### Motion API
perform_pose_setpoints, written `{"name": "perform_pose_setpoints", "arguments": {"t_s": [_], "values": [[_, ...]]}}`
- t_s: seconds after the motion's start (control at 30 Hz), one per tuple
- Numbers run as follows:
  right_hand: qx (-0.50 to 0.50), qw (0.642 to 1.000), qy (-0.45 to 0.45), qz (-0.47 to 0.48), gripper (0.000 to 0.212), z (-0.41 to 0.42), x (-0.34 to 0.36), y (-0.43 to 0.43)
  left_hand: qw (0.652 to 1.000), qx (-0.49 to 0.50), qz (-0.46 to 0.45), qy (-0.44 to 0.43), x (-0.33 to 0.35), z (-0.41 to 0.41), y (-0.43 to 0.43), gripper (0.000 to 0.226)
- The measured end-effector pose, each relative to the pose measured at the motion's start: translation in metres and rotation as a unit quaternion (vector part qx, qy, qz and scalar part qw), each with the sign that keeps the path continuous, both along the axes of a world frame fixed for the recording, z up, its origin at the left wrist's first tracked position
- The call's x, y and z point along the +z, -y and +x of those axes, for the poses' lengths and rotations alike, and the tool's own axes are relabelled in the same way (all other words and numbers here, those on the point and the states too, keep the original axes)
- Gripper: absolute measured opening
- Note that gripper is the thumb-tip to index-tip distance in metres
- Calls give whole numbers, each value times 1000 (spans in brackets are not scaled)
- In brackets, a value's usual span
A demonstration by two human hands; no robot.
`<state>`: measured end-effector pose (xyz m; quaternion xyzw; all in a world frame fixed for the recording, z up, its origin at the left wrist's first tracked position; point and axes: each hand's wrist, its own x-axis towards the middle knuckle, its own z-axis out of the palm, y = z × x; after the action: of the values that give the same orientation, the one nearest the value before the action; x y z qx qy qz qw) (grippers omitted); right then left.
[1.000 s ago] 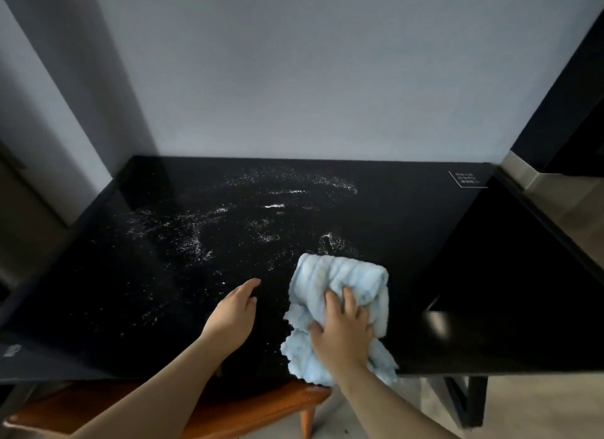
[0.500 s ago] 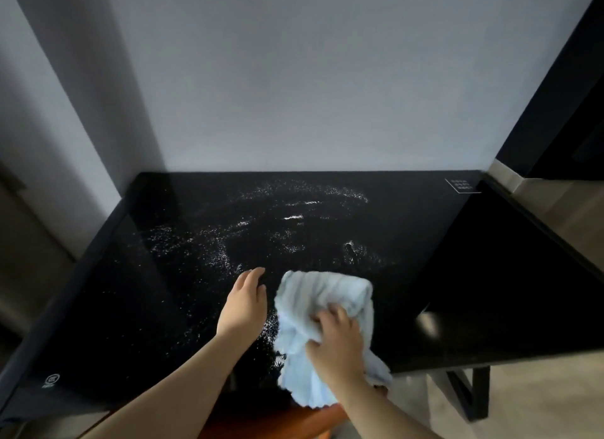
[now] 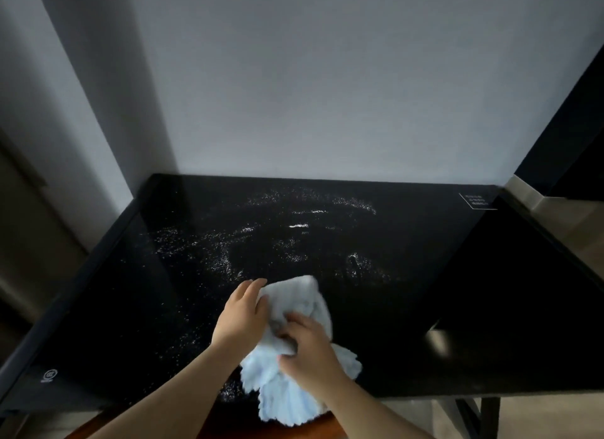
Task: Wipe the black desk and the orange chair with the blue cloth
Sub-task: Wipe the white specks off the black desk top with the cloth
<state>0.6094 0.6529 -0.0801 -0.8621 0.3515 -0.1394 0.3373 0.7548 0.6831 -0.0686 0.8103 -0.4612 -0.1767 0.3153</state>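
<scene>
Both hands are on the cloth [image 3: 295, 311] near the front edge of the table [image 3: 490, 308]. The left hand [image 3: 243, 317] lies against the cloth's left side, its fingers curled over the upper left corner of the bundle and its palm facing down toward the tabletop. The right hand [image 3: 309, 350] is closed over the middle of the cloth, fingers bent and gripping a fold, so the fabric is bunched between the two hands.

The cloth is pale blue and crumpled. Its upper part sits on the table, while its lower, ruffled end hangs past the front edge. Below that end, a strip of the orange chair [image 3: 323, 427] shows at the bottom of the view, tucked under the table.

The table is glossy black and stands against a pale grey wall [image 3: 327, 95]. White specks and smears [image 3: 294, 239] are scattered over the middle of the top, from the far centre down toward the hands; some lie just left of the left wrist. The right part of the top looks dark and free of specks. A small white printed label [image 3: 478, 200] sits at the far right corner and a round white mark [image 3: 49, 375] at the near left corner. A black table leg [image 3: 487, 417] shows at lower right.
</scene>
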Motion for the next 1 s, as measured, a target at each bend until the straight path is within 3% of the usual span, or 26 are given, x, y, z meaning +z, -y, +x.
{"name": "perform_pose_setpoints", "arguments": {"t_s": [0.07, 0.13, 0.23, 0.3, 0.4, 0.47, 0.53, 0.6, 0.67, 0.77, 0.87, 0.93, 1.0], "values": [[0, 998, 64, 24, 33, 1, 7, 8, 1000, 10, 7, 8, -1, -2, 1, 39], [-95, 989, 102, -39, 25, -6, 10, 25, 1000, 18, 5, 17, -1, -7, 3, 38], [-191, 971, 118, -81, 18, -25, 11, 43, 997, 10, 22, 70, 0, -24, 13, 40], [-195, 972, 117, -58, 14, -37, 12, 49, 997, -4, 30, 70, 1, -37, 23, 42], [-262, 950, 140, -101, 11, -60, 15, 65, 996, -18, 49, 67, 0, -51, 36, 43], [-304, 947, 47, -96, 33, -79, 19, 81, 994, -25, 78, 79, -4, -56, 42, 45], [-270, 942, -198, -21, 63, -97, 17, 96, 986, -44, 140, 79, -8, -60, 48, 50], [-210, 923, -323, -8, 73, -107, 13, 104, 971, -65, 215, 76, -12, -67, 58, 55], [-176, 938, -297, -30, 59, -110, 7, 106, 959, -78, 258, 89, -17, -74, 66, 59], [-119, 973, -171, -95, 27, -116, 7, 109, 952, -74, 276, 107, -22, -78, 75, 60], [-249, 956, -87, -124, 30, -139, 13, 134, 948, -64, 286, 121, -22, -79, 85, 63], [-306, 931, -194, -49, 55, -161, 14, 160, 947, -62, 297, 104, -22, -83, 93, 66], [-287, 912, -293, 23, 65, -173, 9, 172, 942, -61, 316, 94, -24, -89, 96, 72]]}}
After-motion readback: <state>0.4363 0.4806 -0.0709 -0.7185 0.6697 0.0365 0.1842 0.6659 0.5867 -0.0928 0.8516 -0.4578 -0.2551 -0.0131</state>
